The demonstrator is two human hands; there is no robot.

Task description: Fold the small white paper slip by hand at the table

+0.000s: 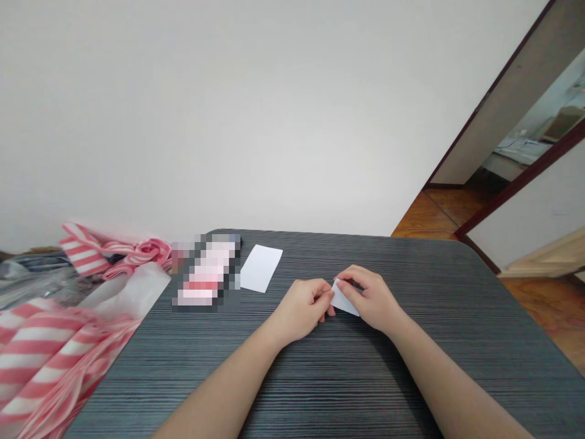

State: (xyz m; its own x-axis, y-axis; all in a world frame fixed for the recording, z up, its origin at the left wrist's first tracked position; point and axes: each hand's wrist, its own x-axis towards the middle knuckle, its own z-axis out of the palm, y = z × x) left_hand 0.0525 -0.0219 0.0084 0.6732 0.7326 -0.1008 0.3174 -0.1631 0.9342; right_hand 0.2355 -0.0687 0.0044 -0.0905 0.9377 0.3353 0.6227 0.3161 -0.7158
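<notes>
A small white piece of paper (343, 301), its visible part roughly triangular, is held between my two hands just above the dark table. My left hand (307, 308) is closed, with thumb and forefinger pinching the paper's left corner. From the other side my right hand (369, 297) grips it, thumb on the near face and fingers curled over the top edge. The fingers cover part of the paper, so I cannot tell how it is folded. A flat white sheet (262, 268) lies on the table to the left of my hands.
A pixelated phone-like object (205, 271) lies left of the sheet on the dark, fine-striped table (292, 390). Pink-and-white striped cloth (41, 353) and clear plastic (146, 286) are heaped beyond the left edge. A white wall (274, 122) stands behind; wooden floor (423, 213) shows at right.
</notes>
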